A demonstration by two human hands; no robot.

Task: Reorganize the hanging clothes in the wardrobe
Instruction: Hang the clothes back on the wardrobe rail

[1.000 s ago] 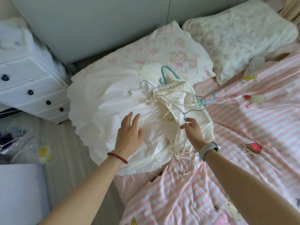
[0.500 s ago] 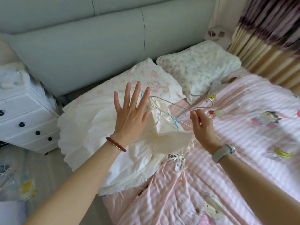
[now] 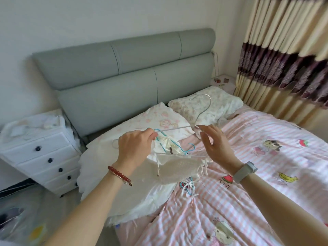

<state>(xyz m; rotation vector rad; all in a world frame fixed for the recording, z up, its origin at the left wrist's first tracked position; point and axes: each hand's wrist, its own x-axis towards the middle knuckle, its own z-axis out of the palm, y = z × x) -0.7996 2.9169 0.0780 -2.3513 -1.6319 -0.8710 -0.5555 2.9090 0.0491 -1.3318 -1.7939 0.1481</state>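
A white chest of drawers with black knobs is standing beside the bed, where a heap of white clothes is lying. The left hand is pinching the arm of a thin silver wire hanger held above the heap, a cream knitted garment hanging from it. The right hand is hovering with straight, spread fingers just beside the hanger's neck, over the pink striped quilt.

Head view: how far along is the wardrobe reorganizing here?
Early. Done: clothes lie on the bed. In hand: left hand pinches a metal hanger carrying a cream top; right hand is open beside it. Left: white garment and blue hangers; no wardrobe visible.
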